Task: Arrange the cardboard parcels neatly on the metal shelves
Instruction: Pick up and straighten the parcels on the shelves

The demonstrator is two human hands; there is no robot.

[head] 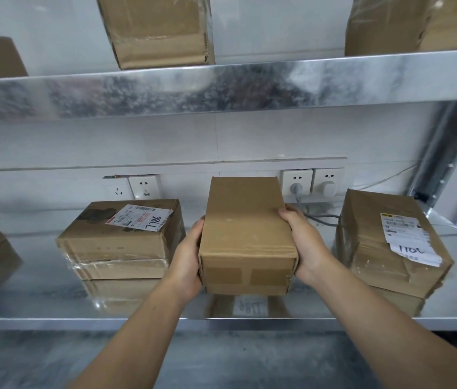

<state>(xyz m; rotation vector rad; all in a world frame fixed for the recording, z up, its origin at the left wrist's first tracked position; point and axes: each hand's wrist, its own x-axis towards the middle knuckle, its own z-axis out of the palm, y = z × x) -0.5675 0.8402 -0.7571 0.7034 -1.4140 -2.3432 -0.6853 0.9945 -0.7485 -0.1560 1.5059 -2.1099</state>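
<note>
The left hand (pixel 186 265) and right hand (pixel 304 242) grip a plain cardboard parcel (pixel 247 234) by its sides on the lower metal shelf (pixel 39 293), between two labelled parcels.

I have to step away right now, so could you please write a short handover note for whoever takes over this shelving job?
Left hand and right hand both grip the plain parcel by its sides.
It is at the lower shelf, between the left parcel and the right parcel; fully set down or not, I cannot tell.
Done: both neighbours stand on the shelf.
Left: set it down, square it with them, let go.
</note>
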